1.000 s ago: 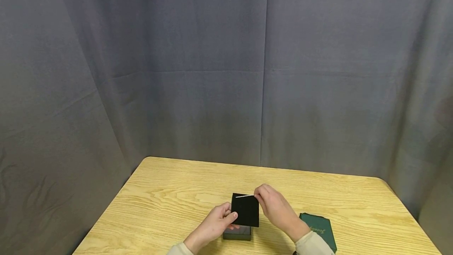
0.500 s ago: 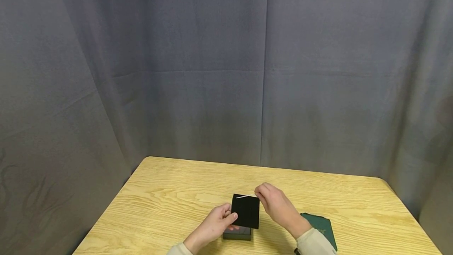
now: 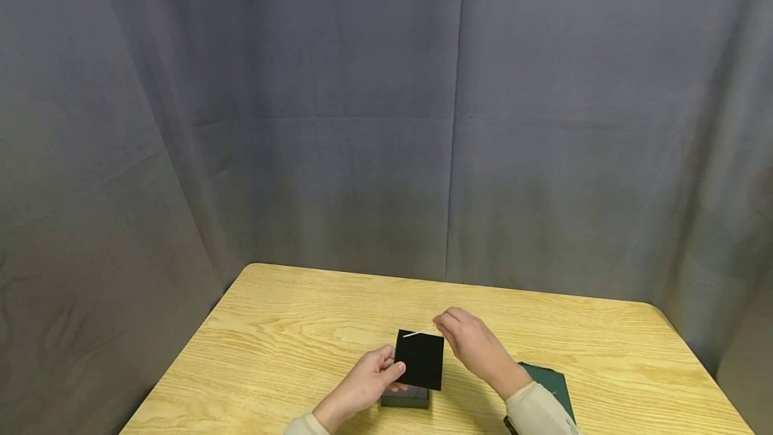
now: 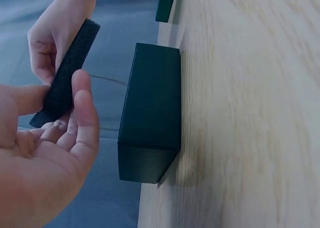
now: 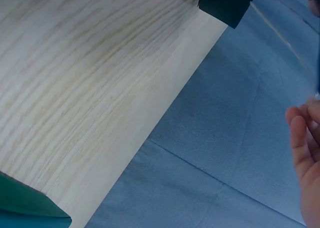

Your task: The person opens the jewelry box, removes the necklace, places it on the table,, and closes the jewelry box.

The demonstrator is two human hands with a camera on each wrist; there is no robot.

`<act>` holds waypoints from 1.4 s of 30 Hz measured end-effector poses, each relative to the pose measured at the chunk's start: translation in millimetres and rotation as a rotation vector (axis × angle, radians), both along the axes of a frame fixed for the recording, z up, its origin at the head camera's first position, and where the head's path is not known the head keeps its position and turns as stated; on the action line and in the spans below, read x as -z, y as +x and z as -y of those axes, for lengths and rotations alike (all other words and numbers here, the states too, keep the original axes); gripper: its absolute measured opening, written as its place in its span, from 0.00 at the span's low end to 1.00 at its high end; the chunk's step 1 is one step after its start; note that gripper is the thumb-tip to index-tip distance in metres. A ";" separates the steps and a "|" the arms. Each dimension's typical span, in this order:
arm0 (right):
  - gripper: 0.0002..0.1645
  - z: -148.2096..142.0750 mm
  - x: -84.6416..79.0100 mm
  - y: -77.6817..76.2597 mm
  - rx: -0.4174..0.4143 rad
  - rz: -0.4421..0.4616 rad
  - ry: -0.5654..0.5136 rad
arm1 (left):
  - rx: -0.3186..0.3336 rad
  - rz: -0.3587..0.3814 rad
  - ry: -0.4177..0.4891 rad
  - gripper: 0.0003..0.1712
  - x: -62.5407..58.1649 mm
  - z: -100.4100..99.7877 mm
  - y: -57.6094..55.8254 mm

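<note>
My left hand (image 3: 368, 378) grips a square black foam pad (image 3: 419, 361) by its left edge, thumb on the face toward me. In the left wrist view the foam pad (image 4: 67, 72) appears edge-on, tilted between thumb and fingers. A thin white strand (image 3: 418, 333) crosses the pad's top edge. My right hand (image 3: 474, 348) pinches the strand's right end between thumb and fingertips, above the pad's upper right corner. Below the pad stands a small dark green box (image 3: 406, 401), partly covered by pad and left hand. The right wrist view catches only part of the right hand (image 5: 307, 153).
A green lid-like piece (image 3: 552, 381) lies on the wooden table (image 3: 314, 314) to the right, partly behind the right sleeve. Grey curtains (image 3: 338, 153) hang behind and around the table.
My right hand has risen slightly, lifting the strand's right end so it slants more above the pad. The left hand and pad have hardly moved.
</note>
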State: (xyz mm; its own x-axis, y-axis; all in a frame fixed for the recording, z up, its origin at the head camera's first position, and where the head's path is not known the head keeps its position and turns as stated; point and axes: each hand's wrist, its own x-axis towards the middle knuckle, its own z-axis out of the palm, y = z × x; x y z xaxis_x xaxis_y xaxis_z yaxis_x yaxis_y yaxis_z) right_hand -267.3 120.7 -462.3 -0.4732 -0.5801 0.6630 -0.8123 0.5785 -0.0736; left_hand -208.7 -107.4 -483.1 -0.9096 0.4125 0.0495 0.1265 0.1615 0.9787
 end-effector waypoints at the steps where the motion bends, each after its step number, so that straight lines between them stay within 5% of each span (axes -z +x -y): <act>1: 0.09 0.2 -0.2 -0.7 0.001 -0.001 0.002 | 0.003 0.001 0.002 0.08 1.1 0.0 -0.2; 10: 0.08 2.8 -6.1 -6.1 0.007 0.018 -0.023 | 0.043 0.053 0.024 0.07 4.2 0.1 1.6; 22: 0.04 11.1 -17.0 -14.4 0.050 0.168 -0.064 | 0.060 0.028 0.000 0.19 1.3 -3.1 3.7; 42: 0.04 1.8 -23.9 -27.5 0.290 0.299 -0.174 | 0.080 0.033 -0.001 0.20 -0.2 -6.1 5.1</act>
State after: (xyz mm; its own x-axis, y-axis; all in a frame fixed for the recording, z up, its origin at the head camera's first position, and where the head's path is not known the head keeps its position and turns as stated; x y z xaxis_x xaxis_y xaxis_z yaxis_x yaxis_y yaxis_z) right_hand -294.8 118.9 -438.5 -0.7853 -0.2875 0.5483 -0.5469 0.7371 -0.3969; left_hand -203.6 -101.3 -483.0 -0.8750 0.4837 0.0199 0.1069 0.1530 0.9824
